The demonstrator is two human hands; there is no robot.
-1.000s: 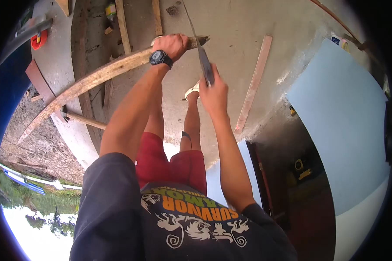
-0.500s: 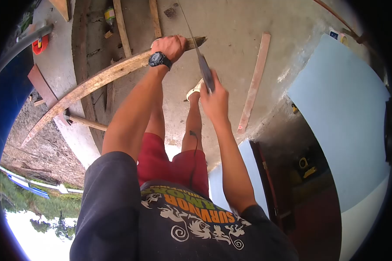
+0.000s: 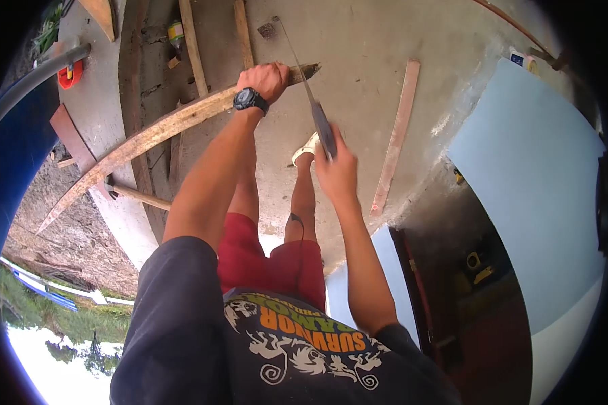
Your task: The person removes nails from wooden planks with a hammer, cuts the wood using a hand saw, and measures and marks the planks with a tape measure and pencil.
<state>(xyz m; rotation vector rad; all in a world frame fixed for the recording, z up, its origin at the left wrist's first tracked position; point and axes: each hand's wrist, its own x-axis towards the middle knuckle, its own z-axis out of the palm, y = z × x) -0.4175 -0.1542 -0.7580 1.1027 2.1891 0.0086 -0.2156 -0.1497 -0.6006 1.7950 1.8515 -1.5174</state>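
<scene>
A long wooden plank (image 3: 157, 133), curved by the wide lens, runs from lower left to a dark, rough end at the upper middle. My left hand (image 3: 265, 81), with a black watch at the wrist, is wrapped around it near that end. In my right hand (image 3: 337, 170) is the dark handle of a handsaw (image 3: 323, 128). Its thin blade crosses the plank just right of my left hand. Whether the teeth have cut into the wood I cannot tell.
A loose wooden strip (image 3: 396, 135) lies on the concrete floor at right. A hammer-like tool with a wooden handle (image 3: 142, 197) is below the plank. Further off are a bottle (image 3: 175, 32), wooden battens (image 3: 193, 47) and a light blue wall (image 3: 527, 169).
My right hand has drawn the saw down and slightly right, towards my body. My left hand stays on the plank; the whole view has shifted slightly.
</scene>
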